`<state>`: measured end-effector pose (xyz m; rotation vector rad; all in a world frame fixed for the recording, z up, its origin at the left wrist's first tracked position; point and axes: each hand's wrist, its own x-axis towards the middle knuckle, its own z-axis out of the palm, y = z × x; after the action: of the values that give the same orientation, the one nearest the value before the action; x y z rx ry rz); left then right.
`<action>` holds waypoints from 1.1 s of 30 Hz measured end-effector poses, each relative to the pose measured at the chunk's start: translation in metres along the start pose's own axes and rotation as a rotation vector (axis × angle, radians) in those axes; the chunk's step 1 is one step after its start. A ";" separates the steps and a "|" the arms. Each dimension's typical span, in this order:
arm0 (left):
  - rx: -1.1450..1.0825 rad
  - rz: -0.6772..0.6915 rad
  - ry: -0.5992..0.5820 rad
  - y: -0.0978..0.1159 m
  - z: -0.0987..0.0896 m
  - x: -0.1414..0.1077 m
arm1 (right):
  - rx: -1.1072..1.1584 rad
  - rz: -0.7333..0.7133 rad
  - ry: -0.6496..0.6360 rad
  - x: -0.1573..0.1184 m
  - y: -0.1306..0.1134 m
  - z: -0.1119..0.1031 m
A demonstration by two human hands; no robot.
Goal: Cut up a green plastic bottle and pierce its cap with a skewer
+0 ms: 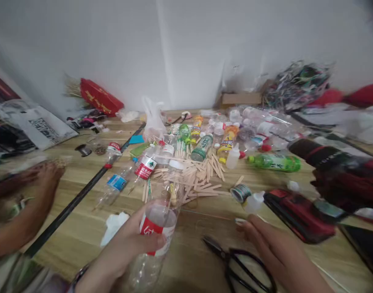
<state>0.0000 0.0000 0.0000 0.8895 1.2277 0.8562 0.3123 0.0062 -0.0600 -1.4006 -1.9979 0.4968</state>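
Observation:
My left hand (128,240) is wrapped around a clear plastic bottle (152,266) with a red and white label, tilted over the table's front. Whether the clear part with a white cap just above belongs to this bottle, I cannot tell. My right hand (275,240) is low over the table at the right, thumb and fingertips pinched together; what lies between them is too small to name. Black-handled scissors (224,256) lie between both hands, close to the right one. A small white squeeze bottle (254,202) and a spool (240,193) are just beyond my right fingertips.
Wooden craft sticks (201,179) are piled mid-table, with several plastic bottles around and behind them. A red and black power drill (342,171) stands at the right. Crumpled white tissue (114,227) lies at the left. Another person's arm (30,211) reaches in beyond a black strip (76,199).

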 end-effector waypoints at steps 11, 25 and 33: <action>0.062 0.011 -0.034 -0.006 -0.002 0.011 | 0.019 0.098 -0.009 -0.029 0.044 -0.011; 0.138 0.051 -0.098 -0.005 0.014 0.021 | 0.220 -0.094 -0.174 -0.011 -0.048 0.019; 0.004 0.031 0.098 -0.002 0.002 0.017 | 0.189 0.066 -0.042 -0.016 0.000 -0.001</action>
<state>0.0040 0.0140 -0.0086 0.8804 1.3036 0.9320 0.3166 -0.0084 -0.0640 -1.3517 -1.8876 0.7306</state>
